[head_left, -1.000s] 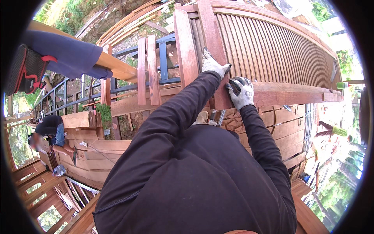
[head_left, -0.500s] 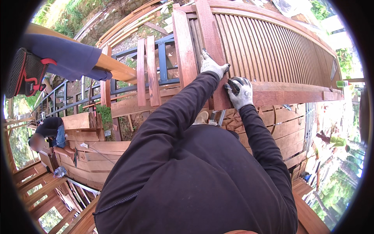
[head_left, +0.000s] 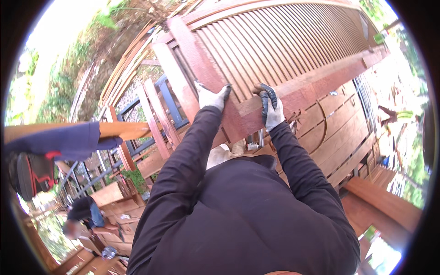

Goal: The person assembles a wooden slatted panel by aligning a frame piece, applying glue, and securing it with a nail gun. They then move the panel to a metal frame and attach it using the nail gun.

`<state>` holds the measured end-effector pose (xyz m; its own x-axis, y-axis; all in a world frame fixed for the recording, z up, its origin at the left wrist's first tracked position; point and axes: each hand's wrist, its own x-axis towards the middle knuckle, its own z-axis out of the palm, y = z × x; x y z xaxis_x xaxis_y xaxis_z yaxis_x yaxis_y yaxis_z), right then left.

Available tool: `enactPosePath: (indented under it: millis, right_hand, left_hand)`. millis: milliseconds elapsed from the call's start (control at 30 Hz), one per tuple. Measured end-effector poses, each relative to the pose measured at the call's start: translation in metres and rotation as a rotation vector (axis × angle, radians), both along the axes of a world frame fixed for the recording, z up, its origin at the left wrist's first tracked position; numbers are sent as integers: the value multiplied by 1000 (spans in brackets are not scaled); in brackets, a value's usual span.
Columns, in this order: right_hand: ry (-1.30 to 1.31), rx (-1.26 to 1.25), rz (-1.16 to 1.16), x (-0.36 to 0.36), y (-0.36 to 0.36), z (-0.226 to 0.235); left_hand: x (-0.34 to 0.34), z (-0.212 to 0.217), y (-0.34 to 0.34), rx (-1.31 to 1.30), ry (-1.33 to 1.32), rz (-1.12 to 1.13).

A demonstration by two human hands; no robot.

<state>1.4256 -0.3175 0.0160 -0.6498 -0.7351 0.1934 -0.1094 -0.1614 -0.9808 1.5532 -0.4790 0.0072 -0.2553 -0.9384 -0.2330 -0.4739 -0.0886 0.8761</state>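
A large louvered wooden panel [head_left: 284,43] with closely set slats lies in front of me, framed by reddish-brown boards. My left hand [head_left: 212,97], in a white glove with dark fingertips, spans the wide end board [head_left: 197,55] near its close end, thumb on one edge and fingers on the other. To its right, my right hand [head_left: 272,110] wears a matching glove. Its fingers curl over the top of the side rail [head_left: 316,87] close to the corner, with the palm against the outer face. Both palms are hidden from view.
Loose boards [head_left: 158,112] lie across a blue metal frame [head_left: 172,101] at the left. A yellowish beam [head_left: 133,131] with dark cloth and a black-and-red bag [head_left: 34,176] crosses there. Another person [head_left: 87,215] bends at lower left. Wooden planks [head_left: 339,123] spread out at right.
The view has turned, so the panel now slants. My right hand has shifted along the side rail, slightly away from the end board, its fingers reaching over the top. My left hand stays on the end board.
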Motion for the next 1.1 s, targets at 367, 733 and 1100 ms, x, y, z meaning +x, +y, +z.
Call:
enactPosePath:
  millis: [367,733,1100]
  right_hand:
    - [120,33,-119,4,5,9]
    - [180,89,-51,5,2,3]
    - [340,162,-11,3,0,6]
  left_hand:
    - [3,-1,0,30,2,20]
    - [3,-16,-3,-58,-85,13]
    - [-1,-11,-2,30,-127,32]
